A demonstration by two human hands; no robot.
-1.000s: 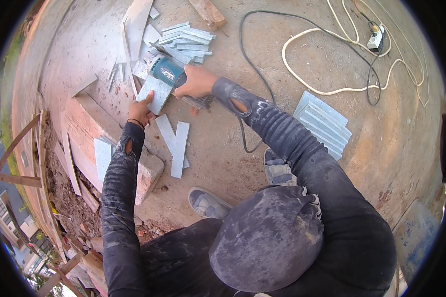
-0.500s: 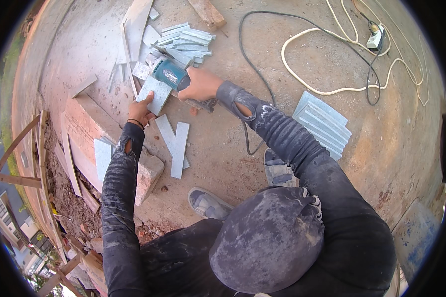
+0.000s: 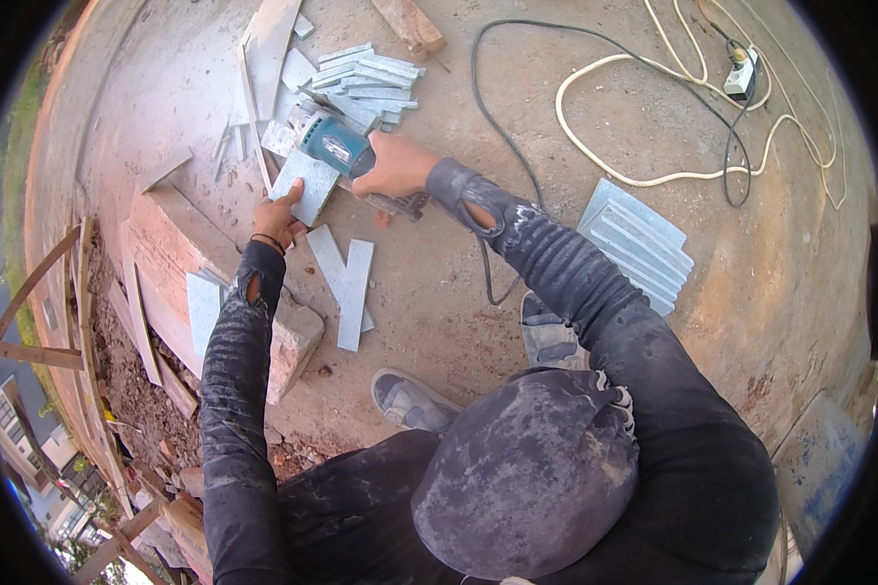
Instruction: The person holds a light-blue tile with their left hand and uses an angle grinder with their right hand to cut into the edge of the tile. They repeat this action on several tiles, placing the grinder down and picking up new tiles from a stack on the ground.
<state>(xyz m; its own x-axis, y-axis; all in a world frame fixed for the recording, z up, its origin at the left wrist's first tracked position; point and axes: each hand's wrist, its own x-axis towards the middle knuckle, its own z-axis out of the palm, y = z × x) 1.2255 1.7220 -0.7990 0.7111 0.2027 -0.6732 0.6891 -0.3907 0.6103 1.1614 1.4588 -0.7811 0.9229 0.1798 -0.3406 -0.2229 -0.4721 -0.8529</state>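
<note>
My right hand (image 3: 400,164) is wrapped round the rear of a teal angle grinder (image 3: 334,144), whose front end points up and to the left. Below the tool lies a grey-blue tile piece (image 3: 307,191). My left hand (image 3: 279,216) grips that piece by its lower left edge, thumb on top; the fingers underneath are mostly hidden. Two narrow tile strips (image 3: 354,292) lie crossed on the ground nearer to me. Just beyond the grinder is a heap of cut tile strips (image 3: 371,80). The cutting disc is hard to make out.
A stack of tiles (image 3: 636,244) rests at the right. A dark cable (image 3: 488,117) and a cream cable (image 3: 562,107) loop over the concrete to a white socket block (image 3: 740,75). At the left are a stone block (image 3: 180,229) and wooden boards (image 3: 88,322); a plank (image 3: 408,24) lies far off.
</note>
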